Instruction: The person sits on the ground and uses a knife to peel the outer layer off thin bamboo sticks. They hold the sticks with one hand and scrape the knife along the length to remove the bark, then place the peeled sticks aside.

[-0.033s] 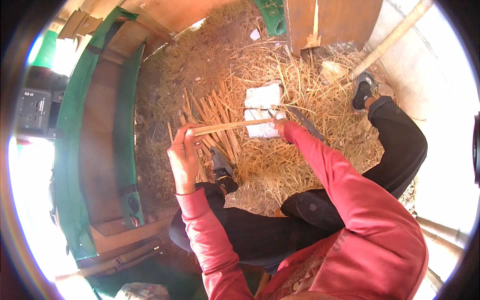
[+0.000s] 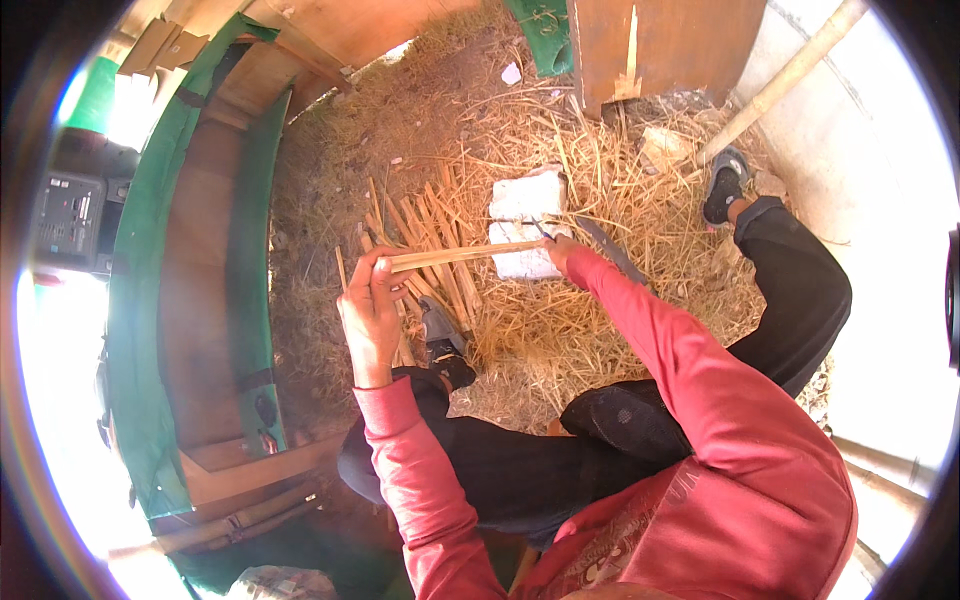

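Note:
My left hand (image 2: 372, 310) is closed around the near end of a long thin pale wooden strip (image 2: 460, 255), held roughly level over the straw. My right hand (image 2: 560, 250) meets the strip's far end and grips a dark-bladed knife (image 2: 612, 250) whose blade points back toward my right leg. Just beyond the strip lies a white block (image 2: 525, 200). A pile of similar split strips (image 2: 420, 225) rests on the ground under and behind the held one. I wear red sleeves and black trousers.
Straw (image 2: 600, 160) covers the ground. A curved wooden board with green edging (image 2: 200, 300) runs along the left. A wooden panel (image 2: 660, 45) stands at the top, with a bamboo pole (image 2: 790, 80) leaning beside it. My sandalled feet (image 2: 722, 190) (image 2: 440, 340) rest on the straw.

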A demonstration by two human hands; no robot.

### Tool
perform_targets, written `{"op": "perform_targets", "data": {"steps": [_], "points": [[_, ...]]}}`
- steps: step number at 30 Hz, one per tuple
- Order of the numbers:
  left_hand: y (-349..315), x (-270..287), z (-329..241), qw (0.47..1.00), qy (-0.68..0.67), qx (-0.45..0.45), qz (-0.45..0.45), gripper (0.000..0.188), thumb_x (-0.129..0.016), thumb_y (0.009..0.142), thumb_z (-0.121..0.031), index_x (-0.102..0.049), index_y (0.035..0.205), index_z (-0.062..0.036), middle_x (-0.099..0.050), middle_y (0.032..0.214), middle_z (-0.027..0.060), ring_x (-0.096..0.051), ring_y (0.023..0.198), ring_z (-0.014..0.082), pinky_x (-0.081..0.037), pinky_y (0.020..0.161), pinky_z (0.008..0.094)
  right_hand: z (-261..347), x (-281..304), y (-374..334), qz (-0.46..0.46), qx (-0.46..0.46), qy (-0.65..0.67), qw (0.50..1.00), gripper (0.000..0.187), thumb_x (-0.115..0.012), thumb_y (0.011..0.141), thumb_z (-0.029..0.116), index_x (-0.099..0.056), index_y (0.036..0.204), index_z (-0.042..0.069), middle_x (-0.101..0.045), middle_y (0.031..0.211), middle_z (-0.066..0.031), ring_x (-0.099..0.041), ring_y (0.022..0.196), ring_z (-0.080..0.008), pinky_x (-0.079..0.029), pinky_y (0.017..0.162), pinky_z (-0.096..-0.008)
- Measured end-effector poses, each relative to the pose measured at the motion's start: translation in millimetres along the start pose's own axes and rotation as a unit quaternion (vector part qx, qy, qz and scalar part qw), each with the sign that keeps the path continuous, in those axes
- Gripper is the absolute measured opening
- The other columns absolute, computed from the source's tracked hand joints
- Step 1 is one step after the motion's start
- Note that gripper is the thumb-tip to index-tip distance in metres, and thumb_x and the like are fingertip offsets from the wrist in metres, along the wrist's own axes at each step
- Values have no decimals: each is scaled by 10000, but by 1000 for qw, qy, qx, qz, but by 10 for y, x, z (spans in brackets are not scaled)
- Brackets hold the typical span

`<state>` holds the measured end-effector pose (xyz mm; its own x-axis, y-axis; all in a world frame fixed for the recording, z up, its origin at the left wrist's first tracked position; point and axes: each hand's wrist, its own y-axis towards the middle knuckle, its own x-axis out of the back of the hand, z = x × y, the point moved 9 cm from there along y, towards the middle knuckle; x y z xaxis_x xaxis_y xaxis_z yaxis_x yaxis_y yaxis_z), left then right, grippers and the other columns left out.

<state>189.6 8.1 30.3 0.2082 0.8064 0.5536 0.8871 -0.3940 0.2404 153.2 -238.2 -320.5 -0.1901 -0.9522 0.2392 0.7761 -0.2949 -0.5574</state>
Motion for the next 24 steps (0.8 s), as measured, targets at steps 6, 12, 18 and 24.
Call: {"op": "perform_targets", "data": {"steps": [6,12,18,24], "points": [[-66,-60,-255,998,28,-47,22,260,-448,1031,-190,-641,1099,-30,-721,913,129,-720,908,205,-589,737,313,1595,-192,-1896,12,286,6,958,363,-391,1039,342,-483,1197,28,-583,620,-158,-570,497,-311,-423,475,-445],[-7,-65,-277,997,33,-69,33,247,-464,1028,-209,-651,1084,-58,-717,904,100,-710,877,172,-561,750,309,1742,-387,-1996,-137,368,-101,914,251,-487,996,260,-522,1059,20,-567,570,-272,-584,541,-488,-424,471,-556],[-80,-138,-377,985,105,-127,57,216,-486,1013,-187,-661,1059,-69,-654,766,74,-591,629,116,-475,595,265,1343,-255,-1706,-163,290,-123,935,283,-468,1004,287,-532,1010,12,-562,573,-282,-589,561,-482,-446,492,-538],[-147,-281,-516,986,23,-143,81,212,-472,1010,-145,-666,1038,-66,-623,715,43,-579,613,105,-463,577,256,1641,-248,-2173,-77,309,-86,944,379,-412,1022,350,-549,1042,-4,-639,692,-267,-637,638,-469,-503,578,-544]]}}
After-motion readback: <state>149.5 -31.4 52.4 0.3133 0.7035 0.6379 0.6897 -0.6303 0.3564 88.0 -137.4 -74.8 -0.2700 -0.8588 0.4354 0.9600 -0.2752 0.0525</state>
